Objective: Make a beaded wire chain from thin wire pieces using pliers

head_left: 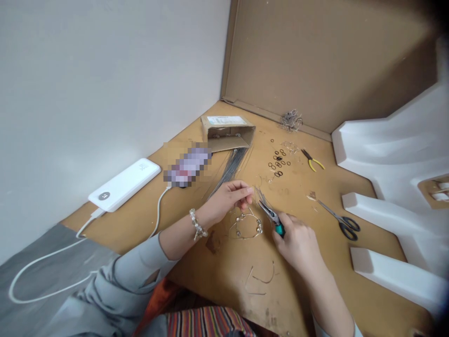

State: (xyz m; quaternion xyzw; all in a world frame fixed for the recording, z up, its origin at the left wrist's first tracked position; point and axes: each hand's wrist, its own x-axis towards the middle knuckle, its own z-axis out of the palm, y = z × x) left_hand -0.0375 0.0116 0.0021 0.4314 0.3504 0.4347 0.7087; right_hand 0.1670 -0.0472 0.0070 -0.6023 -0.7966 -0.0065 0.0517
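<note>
My left hand is closed in a pinch on a thin wire, which is hard to make out at the fingertips. Just below those fingers is a round wire frame with clear beads; whether it hangs from the hand or lies on the table I cannot tell. My right hand grips needle-nose pliers with green handles. Their jaws point up and left, close to my left fingertips but apart from them. Behind the jaws lie several thin wire pieces.
A cardboard box stands behind a bundle of straight wires. Further right are dark rings, tangled wire, yellow-handled pliers and scissors. A power bank cables to a blurred phone. White foam borders the right.
</note>
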